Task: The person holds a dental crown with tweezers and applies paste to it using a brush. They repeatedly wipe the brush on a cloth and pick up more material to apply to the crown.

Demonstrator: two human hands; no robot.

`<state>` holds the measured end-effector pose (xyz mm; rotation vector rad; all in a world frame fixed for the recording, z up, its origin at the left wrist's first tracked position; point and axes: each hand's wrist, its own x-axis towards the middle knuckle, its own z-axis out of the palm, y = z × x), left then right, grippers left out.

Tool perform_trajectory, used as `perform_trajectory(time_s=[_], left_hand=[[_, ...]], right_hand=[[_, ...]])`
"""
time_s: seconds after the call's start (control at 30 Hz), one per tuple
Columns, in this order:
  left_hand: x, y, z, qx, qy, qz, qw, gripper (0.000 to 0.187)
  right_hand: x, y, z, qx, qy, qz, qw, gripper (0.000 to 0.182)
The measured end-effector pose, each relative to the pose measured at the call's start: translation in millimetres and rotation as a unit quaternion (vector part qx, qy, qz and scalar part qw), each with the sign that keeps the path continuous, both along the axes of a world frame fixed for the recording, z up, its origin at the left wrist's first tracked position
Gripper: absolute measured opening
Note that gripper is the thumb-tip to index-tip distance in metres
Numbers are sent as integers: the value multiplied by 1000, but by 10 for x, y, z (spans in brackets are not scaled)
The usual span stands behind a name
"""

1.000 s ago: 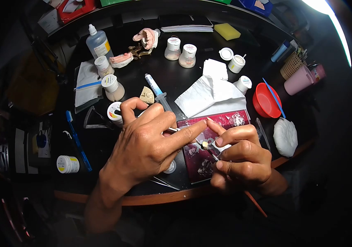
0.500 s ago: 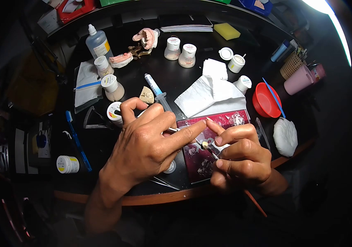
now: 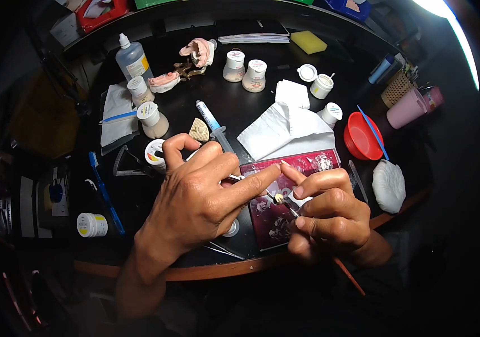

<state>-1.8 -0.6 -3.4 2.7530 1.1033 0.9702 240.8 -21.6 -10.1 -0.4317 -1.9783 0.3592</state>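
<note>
My left hand (image 3: 195,191) is closed on a slim metal instrument (image 3: 235,178), whose tip reaches a small pale yellow piece that looks like a dental crown (image 3: 278,198). In my right hand (image 3: 332,216) is a fine brush, its reddish-brown handle (image 3: 349,277) slanting down past the table edge. The brush's metal ferrule (image 3: 290,209) points at the crown, and its dark tip is at or very near it; contact is hard to make out. The two index fingertips meet just above. Below the hands lies a dark red glass slab (image 3: 268,227) smeared with white material.
Folded white tissue (image 3: 268,132) and a red bowl (image 3: 363,137) with a blue stick stand beyond the slab. A syringe (image 3: 210,118), powder bottles (image 3: 255,76), dental models (image 3: 198,53) and a blue toothbrush (image 3: 105,191) surround the hands. Tweezers (image 3: 226,250) lie near the wooden edge.
Both hands keep almost the same pose. The whole view has shifted very slightly, and the brush tip and crown have barely moved against each other.
</note>
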Motion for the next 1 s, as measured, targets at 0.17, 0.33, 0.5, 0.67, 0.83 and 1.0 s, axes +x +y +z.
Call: perform_trajectory(time_s=[0.17, 0.33, 0.5, 0.67, 0.83, 1.0], left_hand=[[2, 9, -4, 1, -11, -2, 1000, 34], [3, 11, -9, 5, -6, 0, 1000, 34], [5, 14, -12, 9, -11, -3, 1000, 35], [-13, 36, -52, 21, -4, -11, 1000, 37], [-18, 37, -51, 14, -1, -15, 1000, 36], [-5, 32, -51, 12, -8, -15, 1000, 35]], right_hand=[[-5, 1, 8, -2, 1, 3, 1000, 21], [1, 4, -7, 2, -1, 3, 1000, 21], [-4, -5, -5, -1, 2, 3, 1000, 22], [-11, 1, 8, 4, -11, 10, 1000, 23], [-1, 8, 7, 6, -30, 20, 999, 23], [-15, 0, -13, 9, -13, 5, 1000, 21]])
